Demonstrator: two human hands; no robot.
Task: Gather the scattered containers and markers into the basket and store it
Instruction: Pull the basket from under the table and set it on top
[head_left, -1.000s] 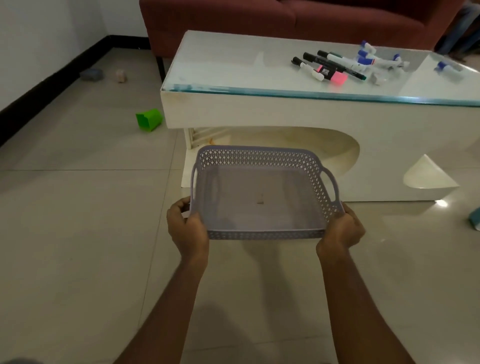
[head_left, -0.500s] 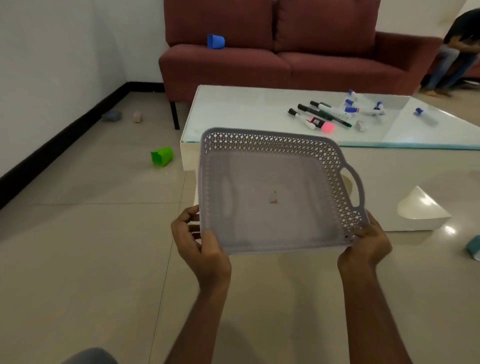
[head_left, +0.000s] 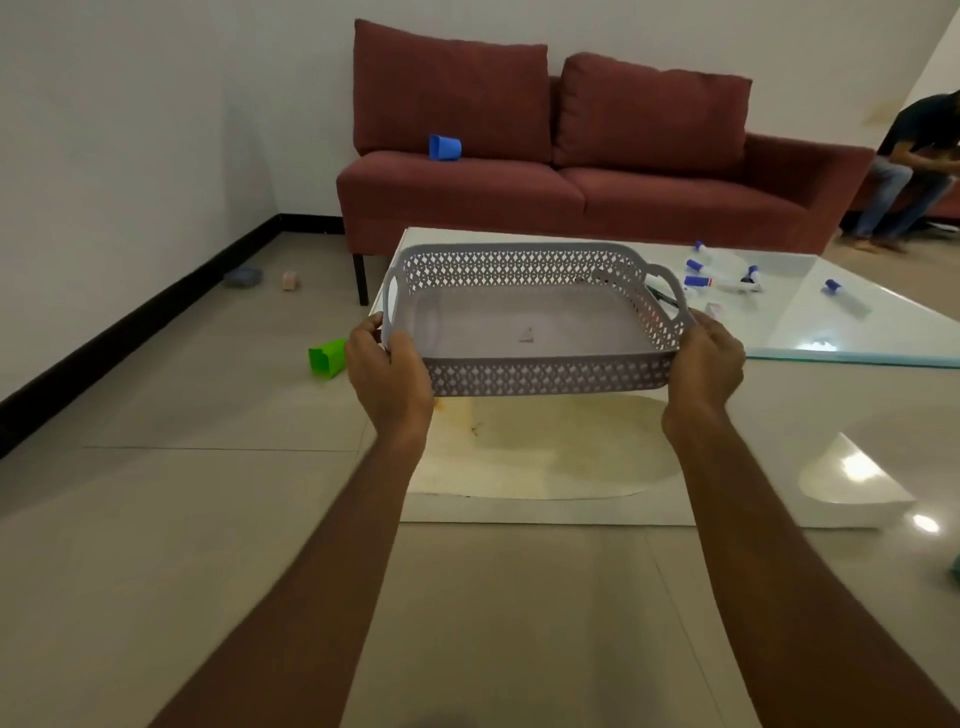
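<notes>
1. My left hand (head_left: 387, 371) wraps the near-left corner of the grey lattice basket (head_left: 545, 375), thumb over the rim, grip closed tight on it.
2. My right hand (head_left: 706, 364) clasps the near-right corner, just below the side handle, grip closed there too.
3. The basket hangs in the air between both hands, roughly level, in front of the glass-topped table (head_left: 857, 338).
4. Markers (head_left: 722, 278) lie scattered on the table beyond the basket's right handle, and a blue-capped marker (head_left: 844, 295) lies apart, further right.
5. A green container (head_left: 327, 357) lies tipped on the floor (head_left: 182, 415) just left of my left hand.
6. A blue container (head_left: 444, 147) lies on its side on the red sofa (head_left: 571, 192).
</notes>
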